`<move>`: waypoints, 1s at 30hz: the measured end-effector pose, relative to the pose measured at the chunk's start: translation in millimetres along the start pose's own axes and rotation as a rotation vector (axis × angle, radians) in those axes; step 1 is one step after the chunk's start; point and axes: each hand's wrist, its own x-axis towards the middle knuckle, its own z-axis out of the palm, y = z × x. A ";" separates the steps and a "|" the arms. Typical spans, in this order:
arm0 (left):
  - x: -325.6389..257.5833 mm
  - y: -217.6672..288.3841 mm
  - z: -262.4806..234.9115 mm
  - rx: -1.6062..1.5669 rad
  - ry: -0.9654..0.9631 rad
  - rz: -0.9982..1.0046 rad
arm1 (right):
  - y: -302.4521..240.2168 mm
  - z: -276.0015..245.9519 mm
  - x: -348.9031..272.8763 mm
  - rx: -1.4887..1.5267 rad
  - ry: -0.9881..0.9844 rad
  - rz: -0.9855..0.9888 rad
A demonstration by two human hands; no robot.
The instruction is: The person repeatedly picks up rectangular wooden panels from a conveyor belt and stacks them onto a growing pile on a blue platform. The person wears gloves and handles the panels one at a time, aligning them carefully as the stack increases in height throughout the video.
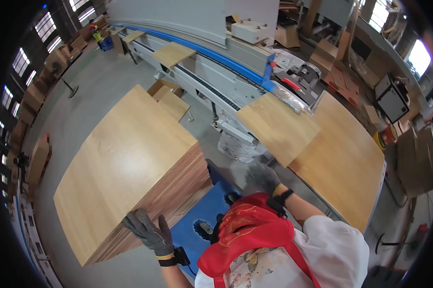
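Observation:
My left hand (149,233), in a grey work glove, rests at the near edge of a tall stack of wood-grain panels (125,144). Its fingers lie stretched over the top panel's edge, with the thumb apart. My right hand (263,177), gloved too, hangs between the stack and the machine, close to the near corner of a smaller wood panel (278,127). Motion smears its fingers, so their pose is unclear. That smaller panel partly overlaps a larger wood-faced board (343,158) on my right.
A long edge machine with a blue rail (211,60) and a dark conveyor track (207,86) runs away to the far left, carrying another panel (173,54). Blue sheeting (192,221) lies by my feet. Beyond are a standing fan (65,81), a distant person (99,38) and cardboard (418,163).

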 end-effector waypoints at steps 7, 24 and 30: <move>-91.7 124.2 73.9 -0.577 -0.969 -0.090 | 60.1 -52.9 -90.5 1.296 0.402 1.224; -116.6 340.2 204.3 -1.805 -1.378 -1.060 | 15.2 -13.7 -150.6 1.298 0.149 1.071; -145.9 264.4 161.0 -1.596 -1.203 -0.859 | 48.2 -124.3 -171.8 0.022 0.045 0.756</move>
